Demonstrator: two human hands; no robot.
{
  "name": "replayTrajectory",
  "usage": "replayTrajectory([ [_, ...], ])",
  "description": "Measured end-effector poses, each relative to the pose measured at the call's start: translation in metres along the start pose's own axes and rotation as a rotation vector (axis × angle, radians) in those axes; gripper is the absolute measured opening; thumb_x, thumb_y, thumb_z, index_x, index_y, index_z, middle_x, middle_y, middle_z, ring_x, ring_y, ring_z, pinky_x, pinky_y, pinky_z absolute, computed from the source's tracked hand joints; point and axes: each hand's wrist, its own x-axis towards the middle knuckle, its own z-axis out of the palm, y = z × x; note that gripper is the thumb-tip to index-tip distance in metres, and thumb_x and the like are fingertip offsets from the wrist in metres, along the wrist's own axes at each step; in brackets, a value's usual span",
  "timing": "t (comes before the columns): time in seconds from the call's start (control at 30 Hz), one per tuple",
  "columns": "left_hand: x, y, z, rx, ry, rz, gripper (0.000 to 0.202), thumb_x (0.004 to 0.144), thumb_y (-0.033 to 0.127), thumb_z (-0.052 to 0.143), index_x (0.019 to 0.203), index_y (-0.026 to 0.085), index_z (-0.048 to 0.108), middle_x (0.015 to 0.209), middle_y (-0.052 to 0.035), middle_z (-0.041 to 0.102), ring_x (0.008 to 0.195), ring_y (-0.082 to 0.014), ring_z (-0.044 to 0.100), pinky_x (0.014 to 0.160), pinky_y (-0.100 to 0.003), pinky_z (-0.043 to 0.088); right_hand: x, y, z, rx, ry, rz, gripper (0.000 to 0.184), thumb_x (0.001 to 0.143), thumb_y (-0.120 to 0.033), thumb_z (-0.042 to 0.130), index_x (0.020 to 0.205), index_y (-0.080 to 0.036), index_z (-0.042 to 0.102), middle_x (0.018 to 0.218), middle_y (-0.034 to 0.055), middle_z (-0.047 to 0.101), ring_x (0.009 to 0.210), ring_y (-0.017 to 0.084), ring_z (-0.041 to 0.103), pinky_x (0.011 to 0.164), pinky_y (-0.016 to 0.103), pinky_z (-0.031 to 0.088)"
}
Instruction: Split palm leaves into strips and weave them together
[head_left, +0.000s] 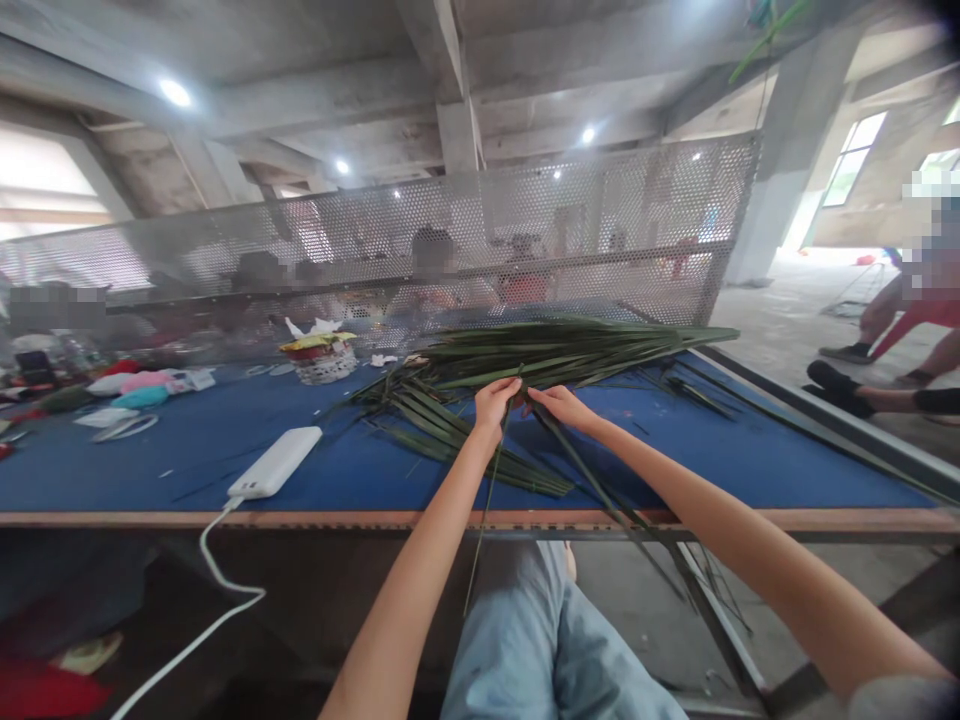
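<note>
Long green leaf strips [576,455] run down from between my two hands and hang past the table's front edge. My left hand [495,402] pinches the strips near their upper end. Close beside it, my right hand [559,407] is closed on the same strips, thumb and fingertips together. Where the fingers meet, the strips come together in a small dark bit whose shape I cannot make out. Under and left of the hands lies a fan of cut leaf strips [442,430]. Behind them a large bundle of long green leaves [570,345] stretches across the table.
A white power bank [276,462] with a white cable [214,565] lies left on the blue table [187,430]. Further back stands a white basket [322,362] with packets. Soft coloured items [146,385] sit far left. A perforated metal screen [465,230] closes the back; people sit beyond and at right.
</note>
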Motion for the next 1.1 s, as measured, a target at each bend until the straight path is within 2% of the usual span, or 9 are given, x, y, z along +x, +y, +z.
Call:
replayTrajectory([
  [0.07, 0.000, 0.001, 0.000, -0.024, -0.021, -0.015, 0.032, 0.049, 0.031, 0.086, 0.072, 0.013, 0.073, 0.072, -0.0057, 0.070, 0.068, -0.0160, 0.062, 0.070, -0.030, 0.049, 0.001, 0.002, -0.001, 0.034, -0.045, 0.063, 0.060, 0.088, -0.055, 0.035, 0.076, -0.010, 0.072, 0.041, -0.0003, 0.047, 0.043, 0.011, 0.040, 0.047, 0.025, 0.033],
  [0.2, -0.001, 0.003, 0.000, -0.011, -0.008, -0.024, 0.030, 0.048, 0.027, 0.086, 0.072, 0.013, 0.074, 0.076, -0.0055, 0.071, 0.068, -0.0141, 0.062, 0.070, -0.027, 0.048, 0.004, 0.008, -0.001, -0.013, -0.095, 0.099, 0.052, 0.078, -0.059, 0.051, 0.072, -0.011, 0.071, 0.043, -0.0018, 0.045, 0.044, 0.011, 0.038, 0.048, 0.024, 0.031],
  [0.27, -0.002, 0.005, 0.000, 0.015, 0.025, -0.039, 0.029, 0.048, 0.026, 0.086, 0.073, 0.014, 0.074, 0.072, -0.0038, 0.070, 0.063, -0.0131, 0.060, 0.068, -0.027, 0.047, 0.004, 0.012, -0.001, -0.096, -0.003, 0.072, 0.051, 0.075, -0.061, 0.054, 0.066, -0.013, 0.067, 0.044, -0.0030, 0.043, 0.046, 0.010, 0.037, 0.048, 0.024, 0.030],
  [0.37, -0.003, 0.007, 0.000, 0.061, 0.028, -0.087, 0.030, 0.049, 0.026, 0.086, 0.075, 0.014, 0.075, 0.069, -0.0028, 0.070, 0.059, -0.0131, 0.060, 0.067, -0.028, 0.047, 0.005, 0.015, -0.003, -0.258, 0.254, -0.046, 0.041, 0.073, -0.055, 0.060, 0.061, -0.015, 0.060, 0.052, -0.0018, 0.049, 0.053, 0.011, 0.042, 0.052, 0.024, 0.032],
  [0.43, -0.003, 0.008, 0.000, 0.077, 0.014, -0.110, 0.030, 0.049, 0.025, 0.086, 0.075, 0.014, 0.075, 0.069, -0.0032, 0.070, 0.060, -0.0132, 0.060, 0.066, -0.028, 0.046, 0.006, 0.014, -0.004, -0.259, 0.308, -0.176, 0.031, 0.074, -0.047, 0.061, 0.066, -0.017, 0.060, 0.061, -0.0009, 0.056, 0.061, 0.013, 0.047, 0.057, 0.024, 0.036],
  [0.53, -0.003, 0.006, -0.001, 0.075, -0.008, -0.127, 0.030, 0.051, 0.026, 0.085, 0.076, 0.014, 0.075, 0.070, -0.0038, 0.070, 0.062, -0.0135, 0.061, 0.064, -0.026, 0.046, 0.007, 0.012, -0.003, -0.110, 0.229, -0.308, 0.024, 0.077, -0.041, 0.058, 0.076, -0.017, 0.060, 0.070, 0.0005, 0.061, 0.068, 0.014, 0.054, 0.065, 0.025, 0.043],
  [0.7, -0.002, 0.004, -0.003, 0.115, -0.045, -0.087, 0.028, 0.056, 0.027, 0.082, 0.079, 0.014, 0.073, 0.070, -0.0031, 0.069, 0.060, -0.0127, 0.060, 0.065, -0.027, 0.046, 0.009, 0.012, -0.001, 0.046, 0.183, -0.341, 0.020, 0.078, -0.037, 0.059, 0.083, -0.017, 0.058, 0.075, 0.0026, 0.065, 0.068, 0.014, 0.058, 0.066, 0.027, 0.047],
  [0.97, -0.002, 0.004, 0.001, 0.281, 0.002, 0.194, 0.006, 0.065, 0.016, 0.071, 0.071, 0.015, 0.072, 0.073, -0.0042, 0.070, 0.069, -0.0153, 0.061, 0.071, -0.027, 0.047, 0.011, 0.014, -0.003, 0.032, 0.255, -0.325, 0.020, 0.075, -0.035, 0.058, 0.083, -0.017, 0.061, 0.075, 0.0034, 0.066, 0.062, 0.015, 0.058, 0.057, 0.026, 0.047],
  [1.1, -0.006, 0.006, 0.007, 0.361, -0.059, 0.114, 0.013, 0.068, 0.014, 0.064, 0.076, 0.015, 0.074, 0.073, -0.0037, 0.071, 0.069, -0.0160, 0.061, 0.069, -0.027, 0.046, 0.012, 0.012, -0.006, 0.119, 0.256, -0.288, 0.022, 0.074, -0.039, 0.061, 0.080, -0.018, 0.061, 0.067, 0.0018, 0.064, 0.051, 0.013, 0.055, 0.051, 0.026, 0.047],
])
